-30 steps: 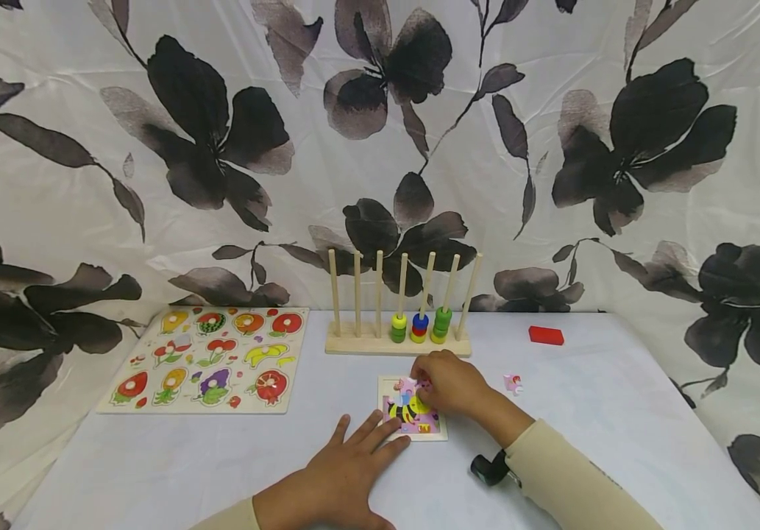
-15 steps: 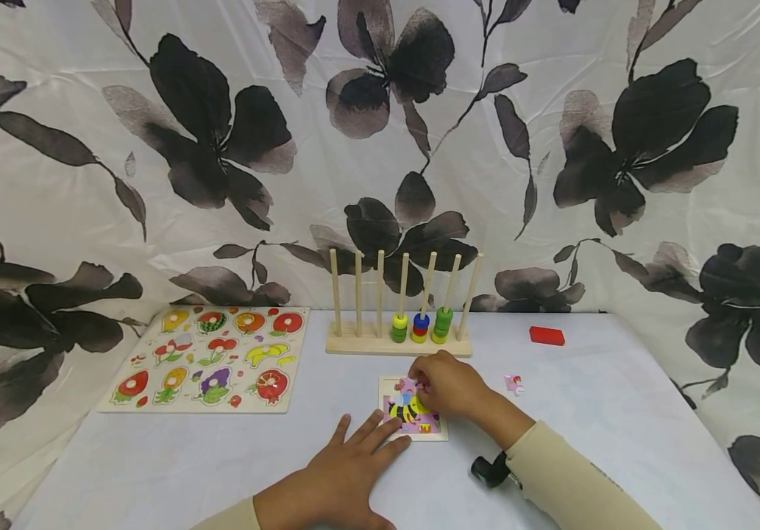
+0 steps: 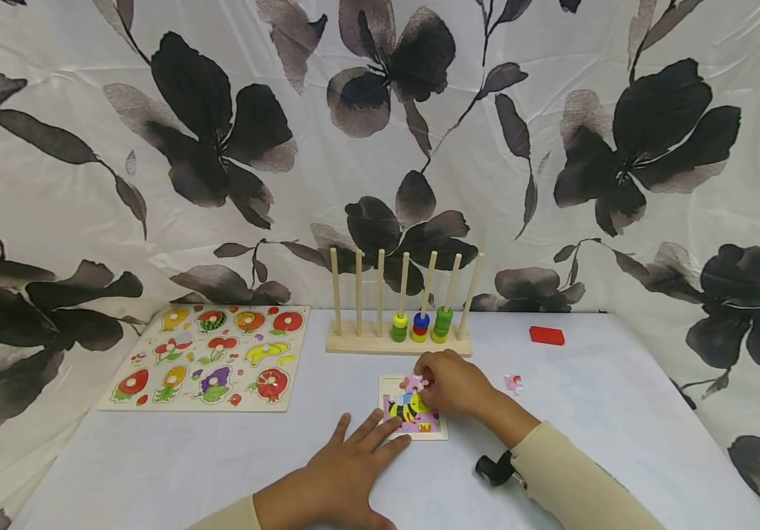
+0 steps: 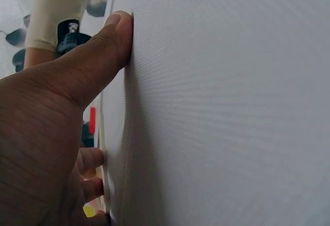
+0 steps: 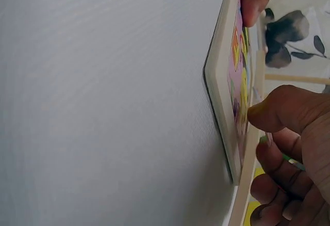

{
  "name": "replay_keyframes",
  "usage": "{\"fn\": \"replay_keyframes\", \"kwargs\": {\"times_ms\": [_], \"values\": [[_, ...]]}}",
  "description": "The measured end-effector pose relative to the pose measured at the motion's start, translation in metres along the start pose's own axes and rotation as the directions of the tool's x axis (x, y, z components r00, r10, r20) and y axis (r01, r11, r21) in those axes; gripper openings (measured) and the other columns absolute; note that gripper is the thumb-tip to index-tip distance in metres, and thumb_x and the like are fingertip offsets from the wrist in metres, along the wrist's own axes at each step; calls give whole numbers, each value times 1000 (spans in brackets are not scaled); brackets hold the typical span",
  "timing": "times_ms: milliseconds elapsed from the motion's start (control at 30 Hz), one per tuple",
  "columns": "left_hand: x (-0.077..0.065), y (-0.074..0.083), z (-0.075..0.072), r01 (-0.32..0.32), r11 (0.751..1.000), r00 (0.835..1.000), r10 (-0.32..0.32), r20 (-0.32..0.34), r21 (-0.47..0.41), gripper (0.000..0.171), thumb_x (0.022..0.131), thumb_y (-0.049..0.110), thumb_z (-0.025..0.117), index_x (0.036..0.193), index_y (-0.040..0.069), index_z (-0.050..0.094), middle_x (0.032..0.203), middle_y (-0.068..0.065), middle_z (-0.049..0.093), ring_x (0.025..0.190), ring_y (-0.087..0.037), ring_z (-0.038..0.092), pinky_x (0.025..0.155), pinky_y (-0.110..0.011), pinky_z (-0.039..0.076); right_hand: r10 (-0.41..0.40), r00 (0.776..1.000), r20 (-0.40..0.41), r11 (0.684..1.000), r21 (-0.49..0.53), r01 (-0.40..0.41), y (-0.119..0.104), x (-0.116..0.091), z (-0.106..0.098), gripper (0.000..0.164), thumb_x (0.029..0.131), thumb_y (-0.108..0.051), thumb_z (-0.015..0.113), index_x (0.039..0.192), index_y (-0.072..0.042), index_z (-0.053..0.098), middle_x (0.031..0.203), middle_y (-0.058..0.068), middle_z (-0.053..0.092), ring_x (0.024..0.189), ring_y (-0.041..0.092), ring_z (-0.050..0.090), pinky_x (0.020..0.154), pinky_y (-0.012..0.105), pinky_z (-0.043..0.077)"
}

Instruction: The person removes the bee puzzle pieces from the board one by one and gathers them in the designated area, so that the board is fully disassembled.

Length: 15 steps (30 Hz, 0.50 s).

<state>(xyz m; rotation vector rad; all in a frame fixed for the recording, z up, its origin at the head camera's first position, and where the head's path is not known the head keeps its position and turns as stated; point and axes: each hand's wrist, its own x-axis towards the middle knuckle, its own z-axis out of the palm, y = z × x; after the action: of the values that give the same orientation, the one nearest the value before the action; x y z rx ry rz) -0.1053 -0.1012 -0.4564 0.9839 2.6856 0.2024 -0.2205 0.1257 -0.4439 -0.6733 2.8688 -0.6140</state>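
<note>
A small bee jigsaw puzzle in a pale wooden frame (image 3: pixel 382 394) lies on the table. My left hand (image 3: pixel 346 471) is spread flat, its fingertips resting on the puzzle's lower left side. Over the upper right part, my right hand (image 3: pixel 454 384) pinches a pink puzzle piece (image 3: pixel 413 383) between thumb and fingers. In the right wrist view the piece shows only as a thin edge by the fingertips, and the thumb sits close above the puzzle. The fingers hide the puzzle's upper right corner. Another pink piece (image 3: pixel 513 383) lies loose to the right.
Behind the puzzle stands a wooden peg rack (image 3: pixel 363 344) with coloured rings on several pegs. A fruit puzzle board (image 3: pixel 292 401) lies at the left. A red block (image 3: pixel 547 336) sits at the back right. A black device (image 3: pixel 495 470) is on my right wrist.
My right hand has shifted slightly right and its fingers have turned a little, with the pink puzzle piece moving at the puzzle's top. My left hand stays in place.
</note>
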Motion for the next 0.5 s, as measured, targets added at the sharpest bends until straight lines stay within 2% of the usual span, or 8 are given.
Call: {"fn": "replay_keyframes", "kwargs": {"times_ms": [500], "values": [[1, 1, -2, 12, 1000, 1000, -12, 18, 6, 112, 69, 79, 75, 161, 30, 33, 169, 4, 20, 156, -28, 12, 115, -69, 19, 47, 998, -42, 999, 6, -46, 25, -22, -8, 28, 81, -18, 84, 104, -21, 68, 90, -10, 59, 91, 13, 54, 78, 35, 51]]}}
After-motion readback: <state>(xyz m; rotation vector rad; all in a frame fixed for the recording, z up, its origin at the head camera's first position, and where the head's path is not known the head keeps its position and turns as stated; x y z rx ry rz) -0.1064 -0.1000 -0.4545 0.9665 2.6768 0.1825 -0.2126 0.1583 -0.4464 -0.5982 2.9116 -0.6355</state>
